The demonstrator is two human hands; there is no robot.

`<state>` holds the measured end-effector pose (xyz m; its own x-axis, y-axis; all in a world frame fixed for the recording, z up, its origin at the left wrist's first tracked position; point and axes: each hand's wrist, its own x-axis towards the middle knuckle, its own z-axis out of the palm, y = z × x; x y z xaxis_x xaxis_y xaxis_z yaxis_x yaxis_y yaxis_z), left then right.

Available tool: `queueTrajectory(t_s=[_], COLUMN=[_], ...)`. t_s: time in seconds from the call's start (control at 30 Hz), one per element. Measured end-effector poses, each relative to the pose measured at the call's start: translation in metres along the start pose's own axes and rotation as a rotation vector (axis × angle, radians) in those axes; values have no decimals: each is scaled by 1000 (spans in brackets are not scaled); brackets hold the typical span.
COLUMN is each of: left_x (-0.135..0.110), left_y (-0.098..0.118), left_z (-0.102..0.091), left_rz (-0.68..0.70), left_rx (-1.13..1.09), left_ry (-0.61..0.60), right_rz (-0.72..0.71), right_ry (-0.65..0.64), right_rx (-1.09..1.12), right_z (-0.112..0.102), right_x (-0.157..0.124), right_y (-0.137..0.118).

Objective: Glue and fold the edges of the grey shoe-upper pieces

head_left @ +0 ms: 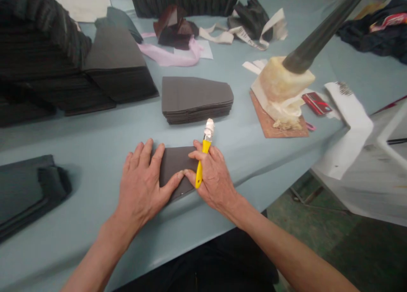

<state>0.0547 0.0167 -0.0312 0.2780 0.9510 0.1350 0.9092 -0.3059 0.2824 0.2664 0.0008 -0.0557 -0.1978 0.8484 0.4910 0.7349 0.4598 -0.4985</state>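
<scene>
Bare forearms [104, 245], cut off below | left hand [138, 186]: fingers spread, thumb on dark sheet [173, 162], palm hidden | right hand [216, 177]: fingers hold yellow brush [206, 148], its pale-caked tip hard to make out | sheet: on table [95, 139] between hands, right end covered | dark pile [25, 190] cut off at left

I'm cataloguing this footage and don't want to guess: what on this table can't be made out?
All in the head view:
Flat dark grey piece: how far it reaches beneath the left hand and right hand.
Slim yellow-handled brush: its bristles, masked by a whitish coating.
Long cream strip: its lettering, too small and blurred.
Dark layered stack: its left side, cut off by the picture's edge.
</scene>
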Motion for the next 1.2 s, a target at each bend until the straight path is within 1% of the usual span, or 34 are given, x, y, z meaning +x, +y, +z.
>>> queueTrajectory(t_s=[0.07, 0.1, 0.2, 0.27, 0.4, 0.53, 0.67, 0.77, 0.93, 1.07, 1.2], left_x=[0, -1, -9, -16, -31, -33, -31, -31, -32, -33, -34], left_y=[-2, -3, -7, -11, -18, -18, -13, -8, -3, -2, -4], left_z=[-1, -2, -6, -7, 0, 8, 10, 9, 8, 8, 9], left_rz=[-14, -29, -122, -205, -340, -396, -414, -427, -433, -424, -400], left_rx=[-66, -146, -470, -614, -774, -949, -1040, -1076, -1103, -1114, -1121], left_ry=[12, 32, 139, 218, 337, 399, 415, 424, 410, 398, 379], right_rz=[24, 41, 75, 86, 115, 214, 310, 354, 347, 331, 381], right_ry=[-4, -5, 15, 47, 114, 181, 207, 209, 167, 159, 178], right_rx=[11, 19, 51, 53, 34, 73, 86, 94, 87, 51, 66], right_z=[1, 2, 3, 5, 8, 11, 13, 14, 14, 13, 11], right_x=[-1, -1, -3, -5, -9, -11, -11, -11, -12, -11, -10], right_y=[1, 2, 4, 6, 7, 5, 3, 3, 1, 1, 1])
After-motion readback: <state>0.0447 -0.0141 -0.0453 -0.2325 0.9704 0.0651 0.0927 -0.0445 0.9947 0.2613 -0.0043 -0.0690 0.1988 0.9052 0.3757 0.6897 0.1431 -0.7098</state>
